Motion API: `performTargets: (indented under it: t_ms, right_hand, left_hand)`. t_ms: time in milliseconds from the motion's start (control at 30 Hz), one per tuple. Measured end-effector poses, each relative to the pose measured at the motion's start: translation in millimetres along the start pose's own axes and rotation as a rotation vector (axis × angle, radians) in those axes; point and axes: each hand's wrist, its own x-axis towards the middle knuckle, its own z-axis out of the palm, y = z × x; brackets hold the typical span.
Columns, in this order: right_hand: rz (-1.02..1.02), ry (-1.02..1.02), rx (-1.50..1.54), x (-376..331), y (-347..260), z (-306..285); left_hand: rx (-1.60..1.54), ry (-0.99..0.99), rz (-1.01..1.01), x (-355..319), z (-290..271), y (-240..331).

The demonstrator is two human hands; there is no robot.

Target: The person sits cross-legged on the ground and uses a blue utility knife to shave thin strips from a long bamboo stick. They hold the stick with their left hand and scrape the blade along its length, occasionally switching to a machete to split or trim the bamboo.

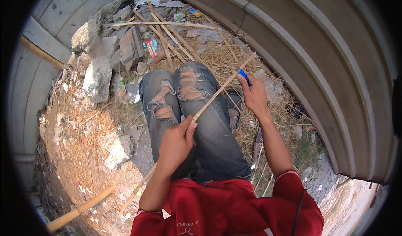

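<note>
My left hand [176, 143] is closed around a long, thin bamboo strip [220, 91], with thumb and forefinger pressed on it above my thigh. The strip slants from the upper right across my jeans, and its other end passes beneath my left forearm to the lower left. My right hand [256, 94] grips a small blue tool [243, 77] close to the strip's far end. Most of the tool is hidden by my fingers, so I cannot tell whether it has a blade or touches the strip.
Several bamboo strips [169, 34] lie crossed ahead of my knees on straw [226, 47]. Broken concrete lumps [97, 80] sit at the left. A corrugated metal wall [293, 60] rises close on my right. A thicker bamboo pole [81, 209] lies at the lower left.
</note>
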Motion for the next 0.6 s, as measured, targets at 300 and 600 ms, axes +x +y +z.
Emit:
performTargets:
  t_ms: [300,600]
  right_hand:
    - [0.27,0.375,0.764,38.5,86.2,-54.4]
    - [0.07,0.056,1.109,15.4,-10.4,-29.1]
  left_hand:
    - [-0.142,-0.116,-0.074,-12.2,-24.9,-16.3]
    - [-0.358,-0.259,-0.01,5.1,-2.0,-7.1]
